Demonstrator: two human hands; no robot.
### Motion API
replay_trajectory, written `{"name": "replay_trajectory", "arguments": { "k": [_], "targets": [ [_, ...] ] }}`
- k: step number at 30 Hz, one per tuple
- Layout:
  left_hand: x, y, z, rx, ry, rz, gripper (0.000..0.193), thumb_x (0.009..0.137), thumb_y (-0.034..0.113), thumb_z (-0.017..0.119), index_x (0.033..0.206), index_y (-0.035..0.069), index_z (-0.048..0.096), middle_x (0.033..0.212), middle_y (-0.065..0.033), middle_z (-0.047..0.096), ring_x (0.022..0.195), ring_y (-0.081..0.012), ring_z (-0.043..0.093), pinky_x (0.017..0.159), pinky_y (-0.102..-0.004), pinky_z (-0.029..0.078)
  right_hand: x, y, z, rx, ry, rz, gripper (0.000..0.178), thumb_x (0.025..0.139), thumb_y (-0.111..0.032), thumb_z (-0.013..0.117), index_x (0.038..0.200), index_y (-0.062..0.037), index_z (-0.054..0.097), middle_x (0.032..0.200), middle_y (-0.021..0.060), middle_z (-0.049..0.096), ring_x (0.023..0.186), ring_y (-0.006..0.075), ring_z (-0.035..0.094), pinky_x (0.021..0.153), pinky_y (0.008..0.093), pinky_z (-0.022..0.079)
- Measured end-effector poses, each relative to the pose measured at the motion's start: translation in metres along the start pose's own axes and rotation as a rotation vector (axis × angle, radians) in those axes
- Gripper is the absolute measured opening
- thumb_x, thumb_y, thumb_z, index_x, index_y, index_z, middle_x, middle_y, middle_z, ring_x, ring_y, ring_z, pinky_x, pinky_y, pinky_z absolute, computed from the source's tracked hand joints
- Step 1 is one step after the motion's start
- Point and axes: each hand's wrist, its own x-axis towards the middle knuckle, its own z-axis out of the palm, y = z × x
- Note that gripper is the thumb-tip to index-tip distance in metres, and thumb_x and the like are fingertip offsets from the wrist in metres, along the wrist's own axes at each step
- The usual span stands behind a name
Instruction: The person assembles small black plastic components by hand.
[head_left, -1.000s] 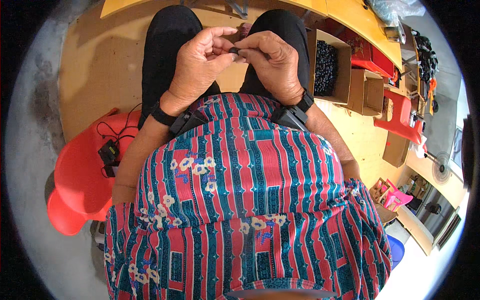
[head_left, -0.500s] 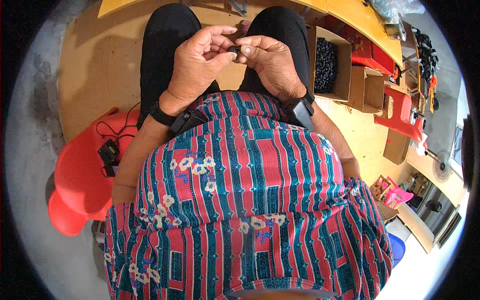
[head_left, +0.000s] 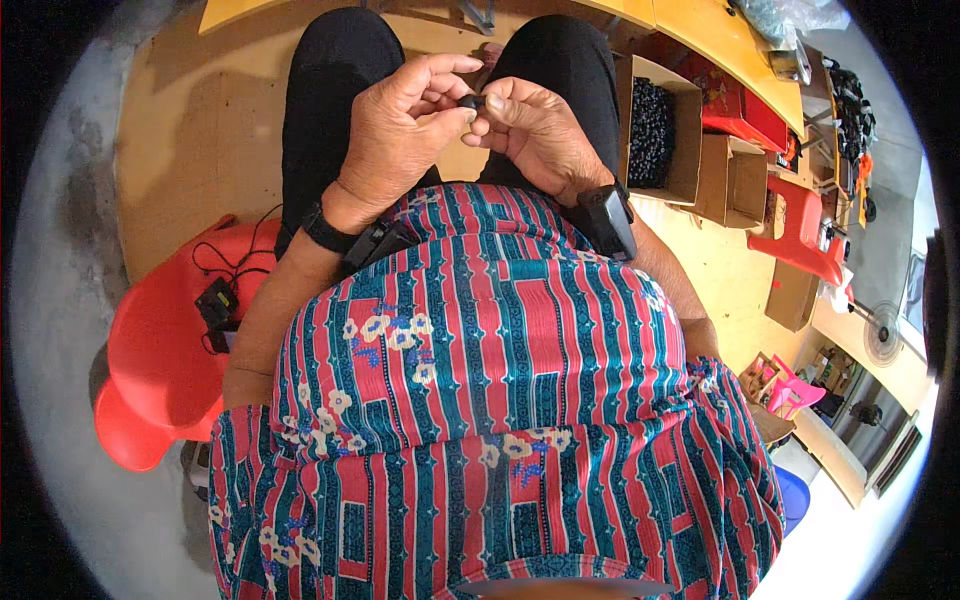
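A small black piece [head_left: 471, 101], rounded and too small to name more exactly, sits between my two hands above my lap. My left hand [head_left: 402, 112] pinches it between thumb and fingers. From the other side, the thumb and forefinger of my right hand [head_left: 532, 125] close on its right end. The fingertips of both hands hide part of the piece. Black trousers cover my knees on either side of the hands.
At the right stands an open carton [head_left: 686, 130] filled with many small black parts [head_left: 652, 135]. Another carton [head_left: 735, 180] and a red stool [head_left: 800, 230] are beyond it. A red chair [head_left: 165, 340] with a black cable is at my left. A yellow table edge [head_left: 735, 50] runs along the top right.
My right hand has shifted slightly down and right, and its wrist has turned. More of the black piece shows between the hands. My left hand stays nearly in place.
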Motion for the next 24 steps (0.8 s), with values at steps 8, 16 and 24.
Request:
{"name": "replay_trajectory", "arguments": {
  "k": [8, 16, 24],
  "targets": [
    [-0.001, -0.003, 0.000, 0.050, 0.018, 0.038, 0.039, 0.077, -0.008, 0.062, 0.114, 0.005, 0.059, 0.088, -0.0012, 0.061, 0.078, -0.0057, 0.058, 0.071, -0.0197, 0.050, -0.005, -0.006, 0.008, 0.048, -0.033, 0.124, 0.024, 0.090, -0.023, 0.059, 0.096, 0.0003, 0.060, 0.084, 0.0065, 0.063, 0.072, 0.0144, 0.061, 0.076, 0.0354, 0.054],
    [0.000, -0.002, -0.002, 0.094, 0.027, 0.107, 0.039, 0.077, -0.008, 0.063, 0.113, 0.006, 0.060, 0.089, -0.0008, 0.062, 0.078, -0.0057, 0.057, 0.073, -0.0190, 0.048, -0.005, -0.010, 0.010, -0.044, -0.052, 0.156, 0.030, 0.090, -0.029, 0.059, 0.089, 0.0006, 0.062, 0.079, 0.0050, 0.061, 0.064, 0.0120, 0.056, 0.072, 0.0362, 0.054],
    [-0.003, -0.001, -0.002, 0.018, -0.001, 0.030, 0.039, 0.078, -0.007, 0.063, 0.114, 0.005, 0.059, 0.091, -0.0011, 0.063, 0.081, -0.0057, 0.058, 0.074, -0.0195, 0.048, -0.004, -0.019, 0.005, -0.279, -0.050, 0.133, 0.029, 0.089, -0.029, 0.060, 0.082, -0.0011, 0.063, 0.074, 0.0038, 0.061, 0.060, 0.0110, 0.055, 0.068, 0.0347, 0.055]
  ]
}}
